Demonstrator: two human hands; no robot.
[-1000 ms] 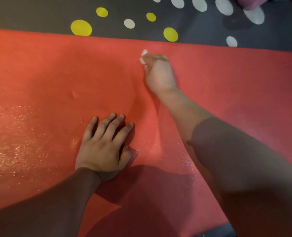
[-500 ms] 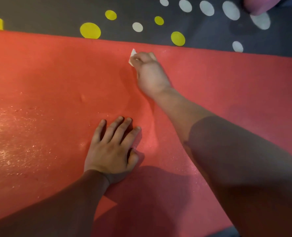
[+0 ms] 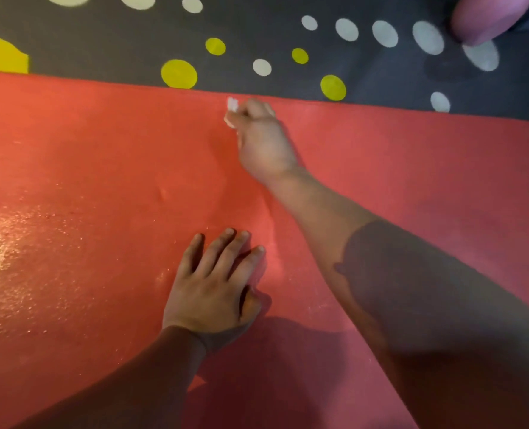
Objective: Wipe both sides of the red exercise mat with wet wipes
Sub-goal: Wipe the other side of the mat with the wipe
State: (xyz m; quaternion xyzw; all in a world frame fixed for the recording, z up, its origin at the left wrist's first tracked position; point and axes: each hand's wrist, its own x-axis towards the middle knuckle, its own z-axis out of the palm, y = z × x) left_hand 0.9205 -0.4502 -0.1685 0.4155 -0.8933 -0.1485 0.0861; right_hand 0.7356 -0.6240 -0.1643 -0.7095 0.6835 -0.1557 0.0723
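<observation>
Wiping the top face here. The mat [image 3: 71, 150] lies flat on the dotted floor [image 3: 381, 75] and fills most of the view.

The right hand [image 3: 263, 144] reaches to the far edge, fingers curled tight round a balled-up wipe [image 3: 232, 104]. Only a white bit pokes out past the knuckles. The left hand [image 3: 213, 286] is flat on the mat closer in, fingers straight and a little spread, holding nothing, just pinning it down.

How I'd do this bit:
- A scrunched wipe touches very little, so I'd spread it under flat fingers to cover more per pass.
- Run strokes right up to the edge but stop there, or the wipe picks up floor dirt.
- Press with the left palm close to the stroke so the mat doesn't ripple. There's already a small bump [image 3: 163, 193] left of centre.
- Overlap each pass.

The wet sheen [image 3: 6, 243] on the left looks like covered ground, and the right side looks duller, so my guess is that part needs doing. I can't tell from here whether the underside is done.
</observation>
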